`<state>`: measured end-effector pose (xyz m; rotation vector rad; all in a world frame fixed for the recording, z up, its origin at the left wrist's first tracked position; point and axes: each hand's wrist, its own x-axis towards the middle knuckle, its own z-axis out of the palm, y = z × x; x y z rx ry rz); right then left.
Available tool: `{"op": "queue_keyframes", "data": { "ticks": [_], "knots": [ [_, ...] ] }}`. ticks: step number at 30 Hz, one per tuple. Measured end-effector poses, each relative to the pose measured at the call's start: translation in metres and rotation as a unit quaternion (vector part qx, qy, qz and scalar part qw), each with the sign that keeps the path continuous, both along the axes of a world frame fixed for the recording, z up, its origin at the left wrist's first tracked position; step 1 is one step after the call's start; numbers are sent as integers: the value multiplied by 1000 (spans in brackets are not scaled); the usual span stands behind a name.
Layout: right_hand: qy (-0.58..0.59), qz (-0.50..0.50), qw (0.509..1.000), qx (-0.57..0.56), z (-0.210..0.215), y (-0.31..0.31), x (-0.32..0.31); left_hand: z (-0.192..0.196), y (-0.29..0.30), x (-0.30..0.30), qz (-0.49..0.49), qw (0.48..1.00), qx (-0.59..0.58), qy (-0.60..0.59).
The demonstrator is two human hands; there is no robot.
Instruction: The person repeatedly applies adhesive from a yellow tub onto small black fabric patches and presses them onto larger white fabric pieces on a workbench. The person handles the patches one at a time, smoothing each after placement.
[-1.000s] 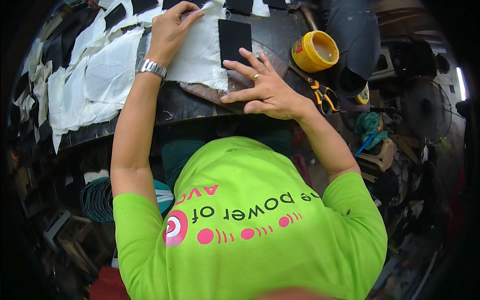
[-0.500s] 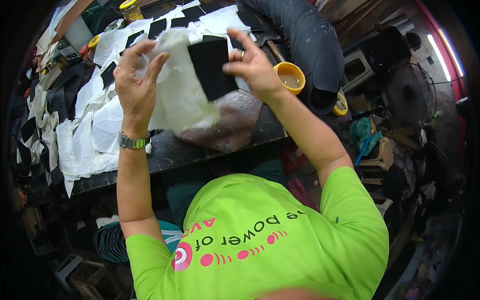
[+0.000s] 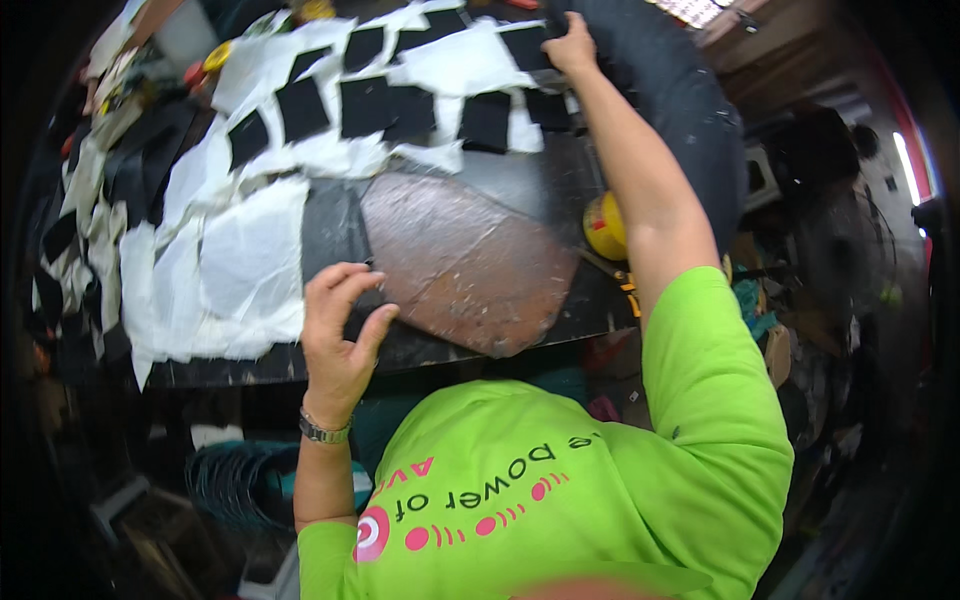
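Observation:
My left hand [image 3: 340, 325] hovers at the lower left edge of a worn brown slab [image 3: 470, 265], thumb and fingers apart with nothing visible between them. Just beyond it lies a white cloth piece [image 3: 252, 240] with a black patch [image 3: 335, 222] along its right side. My right arm is stretched to the far right of the table. There my right hand [image 3: 573, 50], slightly blurred, has its fingers spread, the thumb by the corner of a black square [image 3: 524, 48] on white cloth. Several similar black squares [image 3: 365, 107] lie in rows on white cloth.
A yellow tub [image 3: 605, 226] stands by my right forearm, with a yellow-handled tool [image 3: 627, 292] near the table edge. A large dark roll [image 3: 690, 110] borders the table's right side. White and black scraps [image 3: 95, 240] hang at the left.
The white cloth with its black patch went from both hands down to the table, left of the slab. My left hand lowered; my right hand reached far right. The yellow tub appears lower.

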<state>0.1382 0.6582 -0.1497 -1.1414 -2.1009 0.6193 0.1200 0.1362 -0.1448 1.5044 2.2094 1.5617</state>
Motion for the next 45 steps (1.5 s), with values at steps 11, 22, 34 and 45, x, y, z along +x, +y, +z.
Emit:
{"op": "queue_keyframes", "data": {
  "ticks": [11, 22, 34, 45],
  "knots": [
    [-134, 437, 871, 183, 60, -159, -75, -16, -54, 3, 40, 998, -45, -12],
    [-167, 642, 672, 329, 1, -362, -14, -13, -100, -41, 200, 979, -2, 33],
    [-27, 546, 836, -51, 16, -348, -52, -16, -28, -31, 39, 982, -94, 158],
    [379, 484, 788, 28, 137, -345, -46, -42, -29, -48, 53, 980, -146, 126]
  ]
}}
